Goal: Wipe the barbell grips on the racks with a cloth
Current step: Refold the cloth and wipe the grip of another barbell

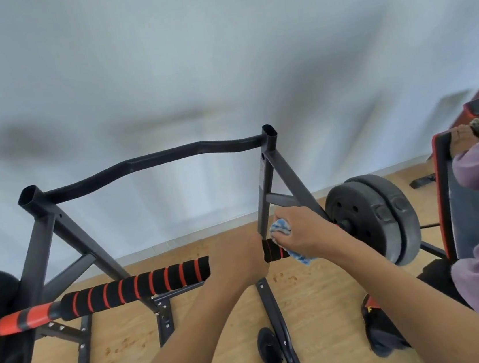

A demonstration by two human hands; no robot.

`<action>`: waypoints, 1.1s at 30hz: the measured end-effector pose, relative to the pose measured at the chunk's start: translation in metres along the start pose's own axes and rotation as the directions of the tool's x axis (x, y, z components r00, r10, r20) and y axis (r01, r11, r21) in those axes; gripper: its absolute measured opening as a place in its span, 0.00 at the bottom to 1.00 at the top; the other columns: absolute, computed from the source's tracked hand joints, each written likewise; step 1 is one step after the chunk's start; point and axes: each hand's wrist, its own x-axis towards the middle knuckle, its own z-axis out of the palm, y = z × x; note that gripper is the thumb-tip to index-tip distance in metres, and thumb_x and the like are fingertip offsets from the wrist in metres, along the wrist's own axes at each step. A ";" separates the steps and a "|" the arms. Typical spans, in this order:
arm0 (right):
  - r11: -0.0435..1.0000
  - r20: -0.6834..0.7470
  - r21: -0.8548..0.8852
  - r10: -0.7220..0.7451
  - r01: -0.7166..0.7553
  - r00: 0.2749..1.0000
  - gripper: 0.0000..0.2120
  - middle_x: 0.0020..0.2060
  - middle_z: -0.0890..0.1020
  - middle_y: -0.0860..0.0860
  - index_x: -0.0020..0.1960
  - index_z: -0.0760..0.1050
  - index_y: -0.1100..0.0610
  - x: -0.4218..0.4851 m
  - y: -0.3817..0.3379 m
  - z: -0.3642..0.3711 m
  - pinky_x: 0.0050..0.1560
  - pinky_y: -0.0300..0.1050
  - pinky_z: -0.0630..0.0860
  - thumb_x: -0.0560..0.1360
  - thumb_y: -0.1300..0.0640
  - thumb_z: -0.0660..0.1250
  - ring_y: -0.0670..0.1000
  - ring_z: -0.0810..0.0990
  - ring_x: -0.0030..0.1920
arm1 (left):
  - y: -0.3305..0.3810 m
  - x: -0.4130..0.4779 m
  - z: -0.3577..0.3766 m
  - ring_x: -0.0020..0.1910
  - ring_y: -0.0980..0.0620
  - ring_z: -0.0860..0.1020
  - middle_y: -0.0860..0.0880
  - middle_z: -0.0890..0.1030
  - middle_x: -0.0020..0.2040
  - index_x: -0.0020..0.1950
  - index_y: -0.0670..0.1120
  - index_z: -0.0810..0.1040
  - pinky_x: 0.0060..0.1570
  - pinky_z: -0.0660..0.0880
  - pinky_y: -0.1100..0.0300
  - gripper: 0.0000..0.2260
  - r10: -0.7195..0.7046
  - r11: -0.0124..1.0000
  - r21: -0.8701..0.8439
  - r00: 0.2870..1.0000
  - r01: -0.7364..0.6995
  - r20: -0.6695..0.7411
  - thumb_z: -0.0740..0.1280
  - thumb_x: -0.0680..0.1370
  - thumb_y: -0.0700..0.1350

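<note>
Both forearms (191,338) reach to the barbell (23,319) on the rack (273,174) — left hand (243,260) clenched round the striped foam grip (136,287), right hand (297,236) bunching the blue cloth (281,226) against its right end. The bar runs left-right — most foam lies leftward, beyond the left hand.

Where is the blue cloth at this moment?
In the head view, right of centre, the right hand holds the cloth on the barbell grip, between the left hand and the weight plates.
</note>
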 end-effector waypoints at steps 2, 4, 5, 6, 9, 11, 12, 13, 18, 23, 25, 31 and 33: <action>1.000 -0.001 -0.010 0.010 -0.010 1.000 0.07 0.39 0.81 0.49 0.46 0.74 0.53 0.002 0.001 0.002 0.38 0.36 0.75 0.81 0.51 0.67 0.46 0.81 0.39 | 0.003 -0.007 0.007 0.40 0.51 0.78 0.53 0.78 0.42 0.55 0.52 0.80 0.40 0.73 0.58 0.08 0.011 0.999 0.032 0.994 -0.007 -0.107 0.70 0.79 0.53; 1.000 -0.013 -0.009 0.012 -0.012 1.000 0.10 0.37 0.79 0.47 0.42 0.71 0.49 0.003 0.002 0.003 0.36 0.34 0.69 0.81 0.51 0.67 0.44 0.78 0.37 | 0.004 -0.010 0.010 0.43 0.51 0.81 0.52 0.81 0.44 0.56 0.52 0.80 0.43 0.77 0.57 0.09 0.015 0.999 0.042 0.986 -0.008 -0.166 0.70 0.79 0.53; 1.000 -0.023 -0.006 0.008 -0.008 1.000 0.12 0.36 0.78 0.46 0.40 0.69 0.48 0.003 0.002 0.003 0.36 0.33 0.67 0.81 0.52 0.66 0.43 0.77 0.36 | 0.005 -0.012 0.012 0.43 0.51 0.82 0.52 0.82 0.44 0.56 0.52 0.80 0.43 0.78 0.57 0.08 0.013 0.999 0.051 0.982 -0.003 -0.191 0.70 0.80 0.53; 1.000 -0.036 -0.006 0.004 -0.004 0.999 0.13 0.35 0.77 0.46 0.39 0.68 0.47 0.002 0.002 0.004 0.36 0.33 0.66 0.81 0.52 0.66 0.43 0.75 0.36 | 0.006 -0.013 0.013 0.42 0.51 0.82 0.53 0.81 0.43 0.56 0.52 0.79 0.42 0.78 0.57 0.08 0.010 0.998 0.059 0.977 0.003 -0.211 0.69 0.80 0.53; 1.000 -0.087 -0.005 -0.002 0.002 0.996 0.10 0.36 0.78 0.46 0.42 0.70 0.49 -0.005 0.002 0.011 0.37 0.40 0.73 0.81 0.51 0.66 0.44 0.76 0.35 | 0.007 -0.015 0.017 0.38 0.52 0.81 0.53 0.81 0.41 0.55 0.52 0.79 0.38 0.76 0.59 0.07 0.005 0.998 0.065 0.972 0.011 -0.236 0.68 0.81 0.53; 1.000 -0.105 0.000 -0.020 0.020 0.994 0.08 0.38 0.79 0.46 0.47 0.72 0.51 -0.013 0.004 0.012 0.39 0.43 0.79 0.81 0.49 0.66 0.45 0.79 0.37 | 0.006 -0.014 0.018 0.38 0.52 0.81 0.54 0.81 0.41 0.55 0.52 0.79 0.39 0.76 0.60 0.08 0.011 0.997 0.071 0.971 0.006 -0.240 0.69 0.81 0.54; 0.999 -0.086 0.012 -0.034 0.035 0.996 0.08 0.39 0.80 0.46 0.48 0.73 0.50 -0.017 0.005 0.008 0.40 0.42 0.80 0.82 0.47 0.66 0.45 0.80 0.38 | 0.007 -0.013 0.018 0.39 0.52 0.81 0.54 0.81 0.41 0.55 0.52 0.80 0.38 0.75 0.60 0.08 0.018 0.997 0.074 0.970 0.000 -0.244 0.69 0.81 0.55; 0.999 -0.053 0.017 -0.051 0.052 0.997 0.08 0.40 0.80 0.46 0.50 0.73 0.50 -0.019 0.007 0.002 0.41 0.41 0.81 0.82 0.46 0.66 0.45 0.81 0.39 | 0.007 -0.013 0.017 0.39 0.52 0.81 0.54 0.81 0.42 0.55 0.52 0.80 0.38 0.75 0.60 0.08 0.026 0.997 0.078 0.969 -0.007 -0.245 0.69 0.80 0.55; 0.993 -0.251 0.053 -0.091 0.108 0.964 0.11 0.48 0.78 0.40 0.61 0.76 0.48 -0.018 0.016 -0.055 0.47 0.35 0.78 0.82 0.45 0.64 0.39 0.79 0.46 | 0.000 -0.007 0.009 0.43 0.52 0.81 0.54 0.79 0.43 0.57 0.53 0.76 0.47 0.82 0.55 0.12 0.062 0.998 0.032 0.991 -0.059 -0.118 0.70 0.78 0.57; 0.994 -0.467 0.108 0.048 0.003 0.883 0.10 0.51 0.78 0.48 0.60 0.79 0.46 -0.005 0.027 -0.046 0.40 0.31 0.71 0.82 0.55 0.63 0.43 0.75 0.43 | -0.008 0.015 -0.001 0.38 0.55 0.77 0.54 0.76 0.39 0.51 0.54 0.72 0.38 0.73 0.59 0.14 0.052 0.996 -0.076 0.993 -0.044 0.109 0.72 0.74 0.59; 0.977 -0.336 0.201 0.134 -0.068 0.932 0.10 0.43 0.82 0.47 0.56 0.80 0.45 -0.005 0.015 -0.010 0.35 0.36 0.74 0.83 0.55 0.62 0.43 0.76 0.35 | -0.010 0.025 -0.005 0.36 0.55 0.77 0.53 0.79 0.39 0.48 0.52 0.74 0.37 0.74 0.58 0.14 0.054 0.990 -0.143 0.972 -0.022 0.229 0.73 0.73 0.58; 0.996 -0.453 0.019 -0.067 0.085 0.889 0.15 0.62 0.79 0.43 0.67 0.75 0.50 -0.018 -0.014 0.069 0.77 0.50 0.59 0.84 0.54 0.56 0.45 0.72 0.65 | -0.023 0.038 -0.021 0.30 0.53 0.81 0.52 0.82 0.33 0.40 0.50 0.78 0.37 0.79 0.58 0.08 0.223 0.944 -0.287 0.955 -0.162 0.194 0.70 0.74 0.53; 0.984 -0.419 -0.031 -0.174 0.178 0.891 0.14 0.61 0.79 0.44 0.67 0.76 0.51 -0.020 0.004 0.061 0.73 0.52 0.65 0.85 0.56 0.58 0.47 0.74 0.64 | -0.028 0.031 -0.012 0.34 0.54 0.80 0.54 0.82 0.36 0.42 0.53 0.77 0.36 0.75 0.58 0.15 0.294 0.954 -0.042 0.953 -0.297 -0.074 0.69 0.73 0.64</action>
